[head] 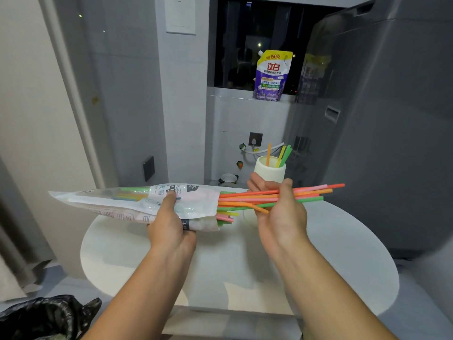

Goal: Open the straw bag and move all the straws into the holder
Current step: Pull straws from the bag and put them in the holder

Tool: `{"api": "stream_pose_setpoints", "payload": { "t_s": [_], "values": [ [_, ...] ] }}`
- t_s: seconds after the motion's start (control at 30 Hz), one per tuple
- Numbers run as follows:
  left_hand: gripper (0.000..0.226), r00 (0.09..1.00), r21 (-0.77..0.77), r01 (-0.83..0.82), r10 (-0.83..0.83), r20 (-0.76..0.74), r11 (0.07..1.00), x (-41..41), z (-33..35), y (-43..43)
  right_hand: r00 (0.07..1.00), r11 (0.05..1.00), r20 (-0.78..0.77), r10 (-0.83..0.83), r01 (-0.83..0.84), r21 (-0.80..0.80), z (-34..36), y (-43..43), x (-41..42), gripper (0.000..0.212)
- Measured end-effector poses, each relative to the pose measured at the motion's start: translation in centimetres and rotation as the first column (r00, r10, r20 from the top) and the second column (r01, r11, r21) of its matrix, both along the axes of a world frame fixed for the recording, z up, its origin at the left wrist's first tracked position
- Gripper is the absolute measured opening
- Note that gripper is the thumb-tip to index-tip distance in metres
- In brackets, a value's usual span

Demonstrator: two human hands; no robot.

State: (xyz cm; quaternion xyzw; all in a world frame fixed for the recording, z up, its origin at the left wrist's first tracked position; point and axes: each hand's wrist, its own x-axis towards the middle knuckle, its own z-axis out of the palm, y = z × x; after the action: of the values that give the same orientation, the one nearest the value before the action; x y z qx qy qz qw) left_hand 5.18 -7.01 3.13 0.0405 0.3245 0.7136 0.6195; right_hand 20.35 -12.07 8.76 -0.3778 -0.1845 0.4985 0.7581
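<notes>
My left hand [171, 224] grips the printed plastic straw bag [127, 203] near its open mouth and holds it level above the white round table [232, 261]. Several coloured straws [311, 192] stick out of the mouth to the right. My right hand [279, 204] grips that bundle, with its fingers curled over the straws. Behind my right hand stands the white cylindrical holder [268, 171] with a few straws [282, 155] upright in it. More straws remain inside the bag and show through the plastic.
A grey washing machine [392, 119] stands at the right. A purple detergent pouch [272, 74] sits on the window ledge. A black rubbish bag [41, 317] lies at the lower left. A wall and a curtain close in the left side.
</notes>
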Motion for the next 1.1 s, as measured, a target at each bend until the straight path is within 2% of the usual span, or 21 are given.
{"api": "stream_pose_setpoints", "payload": {
  "t_s": [0.2,0.4,0.7,0.93,1.1],
  "values": [
    [0.048,1.000,-0.048,-0.003,0.004,0.020,0.999,-0.8,-0.7,0.6,0.990,0.998,-0.131,0.059,-0.055,0.038,1.2,0.6,1.7,0.042],
    [0.045,1.000,-0.083,-0.024,0.026,0.018,0.996,-1.2,-0.5,0.8,0.983,0.997,-0.179,0.041,-0.029,0.071,2.6,0.7,3.4,0.042],
    [0.048,0.999,-0.075,-0.038,0.039,0.017,0.996,-1.6,-1.0,1.5,0.993,0.994,-0.115,-0.024,0.036,0.102,4.7,0.8,7.3,0.037],
    [0.041,1.000,-0.050,0.011,-0.010,0.011,0.999,-0.8,-1.2,1.4,0.995,0.989,-0.066,-0.076,0.084,0.125,6.0,0.9,8.6,0.037],
    [0.047,1.000,-0.057,0.009,-0.009,0.007,0.998,-0.6,-1.7,1.4,0.981,0.969,0.089,-0.174,0.154,0.193,9.4,1.7,9.6,0.036]
  ]
}}
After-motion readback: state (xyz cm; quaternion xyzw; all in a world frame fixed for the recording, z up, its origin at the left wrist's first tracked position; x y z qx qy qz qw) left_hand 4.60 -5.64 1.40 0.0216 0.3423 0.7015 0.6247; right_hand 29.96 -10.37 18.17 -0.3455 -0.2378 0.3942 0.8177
